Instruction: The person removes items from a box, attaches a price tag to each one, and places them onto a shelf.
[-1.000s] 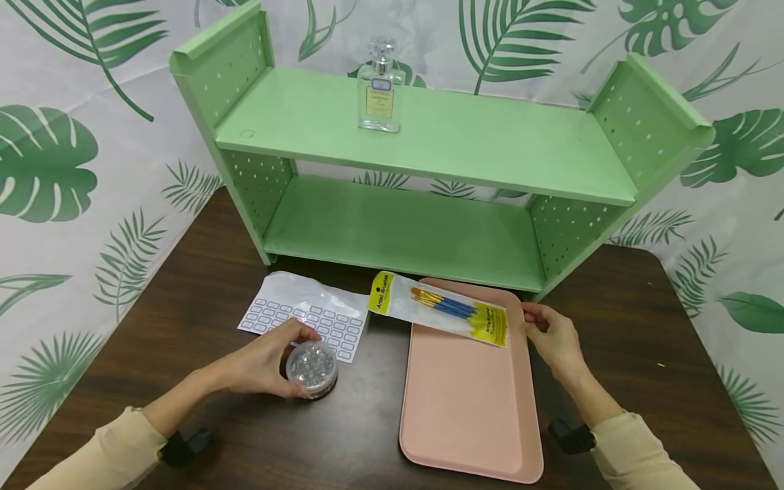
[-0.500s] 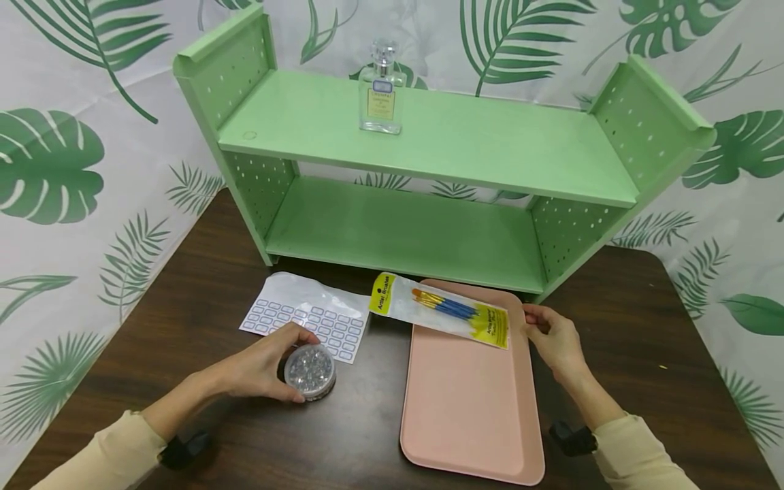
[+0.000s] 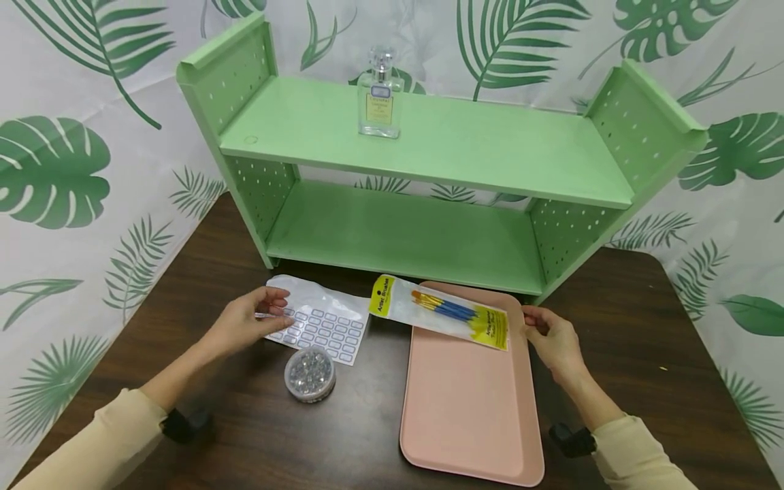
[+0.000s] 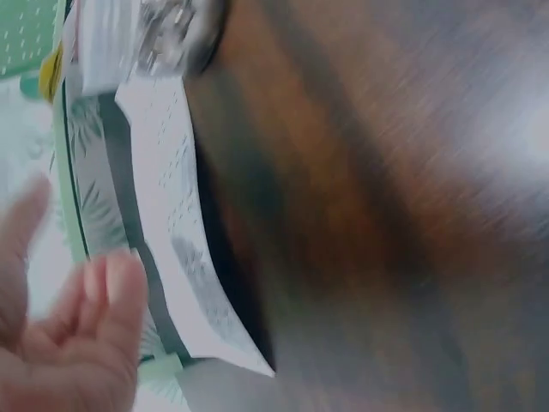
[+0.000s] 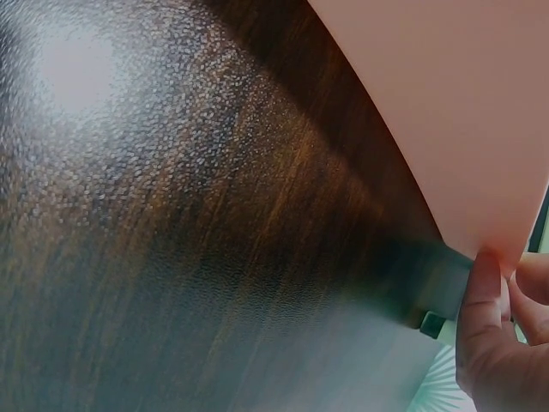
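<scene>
My left hand (image 3: 248,320) is over the left part of a white sheet of blue-edged labels (image 3: 324,330), thumb and fingers apart with nothing between them. In the left wrist view the hand (image 4: 86,335) is beside the label sheet (image 4: 176,215). A round clear tub of silvery pieces (image 3: 309,374) stands on the table just in front of the sheet. My right hand (image 3: 554,340) pinches the far right corner of a pink tray (image 3: 468,408). The right wrist view shows the thumb (image 5: 482,292) against the tray's corner. A packet of artist brushes (image 3: 441,309) lies across the tray's far end.
A green two-tier shelf (image 3: 429,143) stands behind these things at the back of the dark wooden table (image 3: 637,381). On its upper tier is a glass perfume bottle (image 3: 379,109) bearing a small label. Leaf-patterned cloth hangs behind and at the sides.
My left hand has let go of the tub and moved away and up to the left, over the label sheet. The tub stays on the table. My right hand keeps its place at the tray.
</scene>
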Available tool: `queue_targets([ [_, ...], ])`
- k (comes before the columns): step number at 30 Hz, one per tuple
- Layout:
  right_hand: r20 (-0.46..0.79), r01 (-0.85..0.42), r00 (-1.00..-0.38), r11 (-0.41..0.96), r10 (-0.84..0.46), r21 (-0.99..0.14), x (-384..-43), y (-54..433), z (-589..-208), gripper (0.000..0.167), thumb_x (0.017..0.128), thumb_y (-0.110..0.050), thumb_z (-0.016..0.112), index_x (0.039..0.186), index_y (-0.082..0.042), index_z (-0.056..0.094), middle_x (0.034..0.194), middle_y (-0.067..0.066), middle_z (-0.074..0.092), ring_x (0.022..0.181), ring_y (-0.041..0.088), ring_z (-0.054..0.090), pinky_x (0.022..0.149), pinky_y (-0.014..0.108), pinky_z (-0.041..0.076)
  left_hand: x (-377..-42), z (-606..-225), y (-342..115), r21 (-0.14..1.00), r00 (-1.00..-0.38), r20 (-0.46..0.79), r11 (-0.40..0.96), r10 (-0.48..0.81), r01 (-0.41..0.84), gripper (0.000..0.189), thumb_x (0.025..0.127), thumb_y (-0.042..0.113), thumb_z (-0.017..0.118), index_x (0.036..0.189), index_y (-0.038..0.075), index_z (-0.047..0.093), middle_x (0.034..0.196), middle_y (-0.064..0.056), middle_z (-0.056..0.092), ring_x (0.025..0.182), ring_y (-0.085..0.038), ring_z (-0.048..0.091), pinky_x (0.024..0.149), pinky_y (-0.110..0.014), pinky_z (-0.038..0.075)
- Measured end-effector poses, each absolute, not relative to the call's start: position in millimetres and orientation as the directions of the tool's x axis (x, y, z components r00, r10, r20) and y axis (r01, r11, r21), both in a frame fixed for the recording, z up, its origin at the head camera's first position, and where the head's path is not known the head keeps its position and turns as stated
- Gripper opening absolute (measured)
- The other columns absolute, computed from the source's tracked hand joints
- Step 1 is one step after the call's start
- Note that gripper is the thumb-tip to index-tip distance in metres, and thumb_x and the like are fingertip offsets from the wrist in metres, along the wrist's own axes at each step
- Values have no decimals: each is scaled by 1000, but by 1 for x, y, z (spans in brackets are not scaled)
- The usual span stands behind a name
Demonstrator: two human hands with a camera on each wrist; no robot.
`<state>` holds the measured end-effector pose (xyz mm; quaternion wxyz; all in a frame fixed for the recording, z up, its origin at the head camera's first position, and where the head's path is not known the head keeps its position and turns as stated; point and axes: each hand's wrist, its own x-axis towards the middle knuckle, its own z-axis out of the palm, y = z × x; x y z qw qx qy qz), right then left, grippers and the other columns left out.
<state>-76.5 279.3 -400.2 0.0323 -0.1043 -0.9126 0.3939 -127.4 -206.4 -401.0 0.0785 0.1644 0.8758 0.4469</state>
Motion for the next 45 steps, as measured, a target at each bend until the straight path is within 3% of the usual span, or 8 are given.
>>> queue_targets([
  [4,-30,171,-976,667,217,-726,-76,279,-400,33,90,1,54,123,8,55,107,25,61,87,16,55,62,9,43,-145,-398,-216,741,-976,-15,658,219,136,50,83,21,72,120,-8,53,107,-23,63,96,-31,62,67,-17,48],
  [8,-32,171,-976,665,216,-727,-76,279,-400,33,90,1,54,122,8,55,108,26,61,88,18,56,63,9,43,-158,-401,-222,694,-986,-36,714,164,93,54,83,24,72,120,-10,52,109,-26,61,93,-31,61,71,-26,50],
  [12,-36,173,-976,661,216,-730,-76,279,-400,33,90,2,54,123,7,55,108,26,61,90,20,56,63,9,43,-166,-405,-222,642,-988,-60,763,140,69,58,82,26,72,120,-12,52,109,-29,60,91,-33,60,75,-41,49],
  [16,-42,179,-975,659,218,-731,-76,279,-399,33,91,2,54,123,7,54,109,25,60,91,21,55,63,10,43,-170,-409,-221,591,-988,-83,805,127,54,59,81,28,73,119,-13,52,107,-29,58,94,-37,56,77,-47,47],
  [30,-41,183,-974,662,225,-727,-77,278,-400,33,90,3,53,123,7,55,109,25,60,94,26,55,64,9,43,-173,-418,-216,528,-990,-85,848,112,51,52,79,23,74,112,-13,54,102,-27,53,93,-38,51,75,-50,43],
  [33,-40,180,-974,658,222,-731,-75,279,-399,33,91,1,54,123,7,55,109,26,60,92,23,55,65,9,43,-172,-419,-215,530,-992,-72,846,105,51,50,79,22,74,110,-12,54,100,-26,54,90,-36,52,74,-49,43],
  [40,87,147,-944,643,318,-752,-71,270,-386,30,90,-3,59,119,4,58,104,20,63,76,-8,48,63,5,42,-171,-419,-212,536,-994,-57,842,97,52,49,79,21,75,109,-11,54,99,-25,55,88,-35,52,73,-48,43],
  [45,134,31,-965,602,227,-798,-81,227,-358,28,91,-2,58,119,3,58,104,19,62,84,4,54,68,6,43,-170,-420,-214,540,-995,-60,841,83,38,49,79,20,74,110,-11,53,100,-25,54,89,-35,52,74,-48,43],
])
